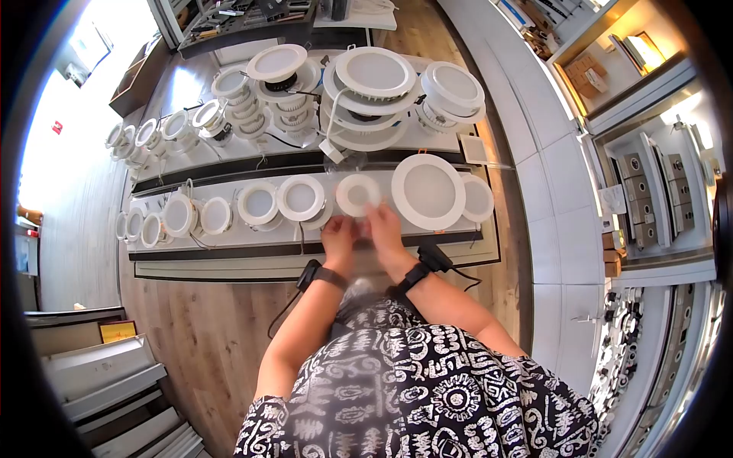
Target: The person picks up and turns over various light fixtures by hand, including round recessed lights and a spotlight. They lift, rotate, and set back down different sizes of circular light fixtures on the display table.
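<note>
A small round white downlight (356, 191), slightly blurred, is in front of me over the near row of the display. My right hand (384, 230) has its fingers closed at the light's lower right edge. Just below the light, my left hand (338, 235) is closed, with fingertips pressed together; whatever it holds is too small to make out. Left of the hands stands a white-rimmed round downlight (301, 198). A much larger round panel light (428, 191) is to the right, partly covering a smaller round light (477, 198).
Stacked downlights (376, 73) fill the back row, with loose wires hanging among them. More small downlights (180, 214) line the front row leftward. Wrist straps with black devices (434, 258) trail cables. A white cabinet (561, 229) runs along the right; stacked panels (114, 374) are lower left.
</note>
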The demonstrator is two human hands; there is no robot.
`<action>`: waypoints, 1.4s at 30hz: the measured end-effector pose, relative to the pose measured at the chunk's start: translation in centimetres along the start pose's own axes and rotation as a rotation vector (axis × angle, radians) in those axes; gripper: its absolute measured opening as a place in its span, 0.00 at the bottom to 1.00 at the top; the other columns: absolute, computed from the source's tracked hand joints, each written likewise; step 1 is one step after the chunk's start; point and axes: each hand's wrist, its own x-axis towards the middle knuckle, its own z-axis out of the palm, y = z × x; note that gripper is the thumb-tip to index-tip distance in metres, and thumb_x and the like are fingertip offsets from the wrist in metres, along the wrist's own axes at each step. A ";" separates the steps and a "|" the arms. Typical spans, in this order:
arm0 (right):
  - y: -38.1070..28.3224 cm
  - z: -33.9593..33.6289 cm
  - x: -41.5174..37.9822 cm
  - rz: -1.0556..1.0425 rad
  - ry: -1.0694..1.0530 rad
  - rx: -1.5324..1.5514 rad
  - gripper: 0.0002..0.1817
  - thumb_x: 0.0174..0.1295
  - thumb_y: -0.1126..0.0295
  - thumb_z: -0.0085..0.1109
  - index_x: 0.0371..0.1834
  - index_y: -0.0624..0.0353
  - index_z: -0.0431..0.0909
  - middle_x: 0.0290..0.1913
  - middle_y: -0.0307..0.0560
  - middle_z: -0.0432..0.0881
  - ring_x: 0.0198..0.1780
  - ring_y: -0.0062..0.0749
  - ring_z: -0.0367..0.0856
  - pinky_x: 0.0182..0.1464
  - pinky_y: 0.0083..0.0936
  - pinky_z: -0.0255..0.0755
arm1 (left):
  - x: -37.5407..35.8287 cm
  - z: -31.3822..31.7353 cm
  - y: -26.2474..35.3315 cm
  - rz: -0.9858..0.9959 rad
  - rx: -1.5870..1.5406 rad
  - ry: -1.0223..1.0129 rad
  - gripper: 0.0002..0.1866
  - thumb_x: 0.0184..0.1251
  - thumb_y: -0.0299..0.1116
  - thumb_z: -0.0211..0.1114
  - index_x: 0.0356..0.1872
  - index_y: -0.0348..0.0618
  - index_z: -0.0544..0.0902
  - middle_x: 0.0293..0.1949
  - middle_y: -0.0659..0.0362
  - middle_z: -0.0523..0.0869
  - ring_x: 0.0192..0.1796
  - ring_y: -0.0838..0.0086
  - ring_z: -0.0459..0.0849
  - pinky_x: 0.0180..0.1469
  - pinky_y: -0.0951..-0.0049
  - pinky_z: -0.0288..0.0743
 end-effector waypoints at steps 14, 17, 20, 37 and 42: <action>1.1 -2.2 0.7 -0.020 -0.107 0.026 0.13 0.67 0.59 0.57 0.30 0.56 0.74 0.23 0.30 0.71 0.24 0.13 0.66 0.26 0.14 0.60 | -1.3 -0.5 0.4 -0.047 0.048 0.060 0.13 0.72 0.33 0.56 0.52 0.37 0.75 0.45 0.58 0.83 0.45 0.75 0.81 0.50 0.75 0.77; 1.6 -3.5 -0.2 0.071 -0.135 0.015 0.14 0.68 0.57 0.55 0.30 0.54 0.73 0.22 0.30 0.69 0.24 0.15 0.64 0.27 0.14 0.58 | -5.2 -0.7 2.7 -0.059 0.242 -0.061 0.20 0.72 0.33 0.56 0.61 0.36 0.71 0.55 0.54 0.79 0.56 0.72 0.78 0.58 0.72 0.72; 3.1 -4.9 -1.6 0.097 -0.149 0.095 0.13 0.70 0.58 0.52 0.31 0.54 0.72 0.23 0.30 0.69 0.25 0.15 0.65 0.29 0.14 0.59 | -9.4 -1.8 5.1 -0.046 0.224 -0.269 0.23 0.73 0.31 0.54 0.66 0.35 0.66 0.62 0.50 0.75 0.65 0.68 0.73 0.65 0.68 0.67; 1.0 6.1 -3.0 -0.103 -0.269 -0.145 0.25 0.72 0.61 0.48 0.65 0.64 0.59 0.31 0.41 0.79 0.32 0.20 0.78 0.38 0.18 0.73 | -4.9 -14.2 13.5 -0.178 -0.289 -0.036 0.16 0.72 0.35 0.55 0.57 0.41 0.73 0.49 0.55 0.82 0.49 0.69 0.81 0.52 0.69 0.77; 2.1 9.1 -2.4 -0.145 -0.053 -0.205 0.21 0.72 0.58 0.48 0.63 0.57 0.67 0.31 0.37 0.79 0.30 0.18 0.76 0.35 0.17 0.73 | -1.8 -15.4 13.5 -0.393 -0.244 -0.327 0.18 0.72 0.36 0.54 0.55 0.33 0.72 0.53 0.49 0.79 0.56 0.61 0.78 0.59 0.61 0.74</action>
